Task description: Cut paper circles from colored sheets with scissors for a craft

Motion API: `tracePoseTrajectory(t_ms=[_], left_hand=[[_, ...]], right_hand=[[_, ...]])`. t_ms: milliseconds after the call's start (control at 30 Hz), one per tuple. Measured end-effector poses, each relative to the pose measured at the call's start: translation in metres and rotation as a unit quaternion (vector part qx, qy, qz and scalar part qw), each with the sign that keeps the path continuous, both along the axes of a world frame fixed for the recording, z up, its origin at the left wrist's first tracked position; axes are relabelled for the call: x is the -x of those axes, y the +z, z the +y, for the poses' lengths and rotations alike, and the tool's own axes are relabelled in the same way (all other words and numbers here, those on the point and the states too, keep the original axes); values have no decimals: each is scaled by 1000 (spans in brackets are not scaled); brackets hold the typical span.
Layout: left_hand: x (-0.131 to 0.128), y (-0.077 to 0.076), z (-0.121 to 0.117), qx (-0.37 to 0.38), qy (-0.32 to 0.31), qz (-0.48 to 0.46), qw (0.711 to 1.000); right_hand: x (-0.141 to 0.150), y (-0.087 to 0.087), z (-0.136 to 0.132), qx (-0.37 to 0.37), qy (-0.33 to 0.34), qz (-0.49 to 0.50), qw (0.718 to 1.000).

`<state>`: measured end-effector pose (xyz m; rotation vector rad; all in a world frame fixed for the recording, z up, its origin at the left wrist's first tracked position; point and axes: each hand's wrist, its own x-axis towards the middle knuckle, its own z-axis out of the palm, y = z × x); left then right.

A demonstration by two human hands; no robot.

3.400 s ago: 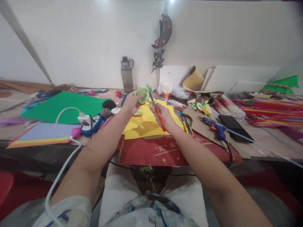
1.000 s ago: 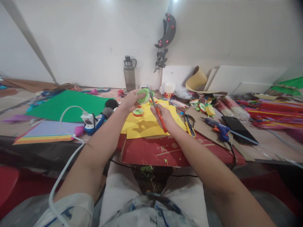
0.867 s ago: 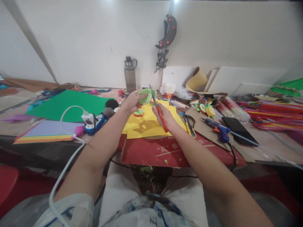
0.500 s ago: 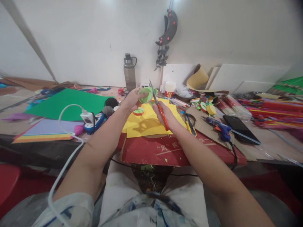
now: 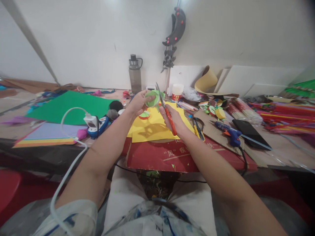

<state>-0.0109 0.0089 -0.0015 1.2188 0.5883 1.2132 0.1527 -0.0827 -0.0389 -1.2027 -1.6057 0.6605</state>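
Observation:
My left hand (image 5: 138, 102) is closed on a light green round piece (image 5: 153, 101) with a pale rim, held above the table. Some green paper sticks out beyond its far side. In my right hand (image 5: 173, 117) is a pair of scissors (image 5: 169, 117) with red handles, blades pointing up and away. The blades lie against the right edge of the green piece. Below both hands is yellow paper (image 5: 150, 132), with their shadow on it. A small red-rimmed disc with a green middle (image 5: 144, 115) rests on that paper.
A grey water bottle (image 5: 135, 75) and a paper cup (image 5: 177, 92) stand at the back. To the right lie a cutter (image 5: 197, 127), a blue glue gun (image 5: 233, 136) and a black phone (image 5: 251, 132). Green sheet (image 5: 71, 108) and a white plug (image 5: 91, 121) with cable are left.
Almost nothing differs. The view has shifted slightly; both hands keep their hold on the green piece and the scissors.

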Motion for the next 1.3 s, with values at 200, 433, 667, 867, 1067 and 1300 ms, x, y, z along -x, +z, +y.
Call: tracePoseTrajectory(t_ms=[200, 433, 667, 867, 1067, 1300], left_hand=[[7, 0, 6, -11, -5, 21, 1000], [7, -2, 9, -9, -9, -3, 1000], [4, -1, 5, 9, 7, -20, 1000], [-11, -8, -2, 60, 73, -112, 989], [-24, -18, -12, 117, 87, -143, 979], [-18, -8, -16, 114, 101, -104, 983]], right_hand=[[0, 1, 0, -19, -3, -21, 1000], [0, -3, 2, -7, 3, -11, 1000], [0, 4, -4, -3, -9, -21, 1000], [1, 3, -2, -5, -25, -29, 999], [0, 2, 1, 8, -32, 4, 999], [3, 1, -3, 67, 42, 74, 994]])
